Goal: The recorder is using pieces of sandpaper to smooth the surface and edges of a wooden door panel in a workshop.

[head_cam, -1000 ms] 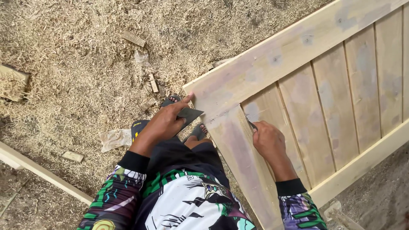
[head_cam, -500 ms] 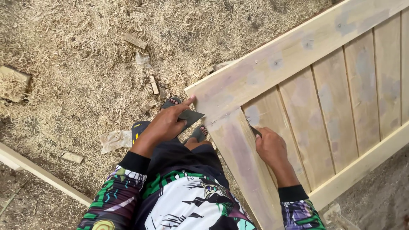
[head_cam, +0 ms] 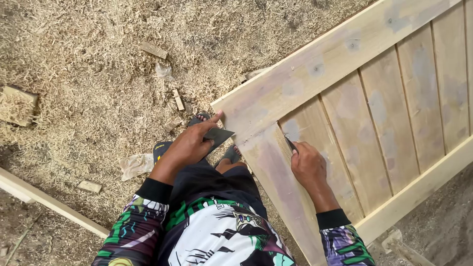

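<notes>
A pale wooden panelled door point(head_cam: 374, 93) lies slanted in front of me, with grey filler patches on its frame and boards. My left hand point(head_cam: 189, 145) holds a dark flat scraper blade point(head_cam: 219, 134) at the door's near corner, index finger touching the corner edge. My right hand point(head_cam: 308, 165) rests on the frame's inner edge, gripping a small dark tool point(head_cam: 289, 144) whose tip presses into the joint between frame and panel. The tool's handle is hidden in my fist.
Wood shavings point(head_cam: 88, 74) cover the ground at left. Small offcuts point(head_cam: 153, 49) lie scattered in them. A long pale batten point(head_cam: 49, 202) runs along the lower left. My sandalled feet point(head_cam: 199, 120) stand beside the door's corner. A crumpled scrap point(head_cam: 135, 165) lies near them.
My right hand has slid slightly along the frame's inner edge with the small tool. My left hand stays at the corner with the scraper blade.
</notes>
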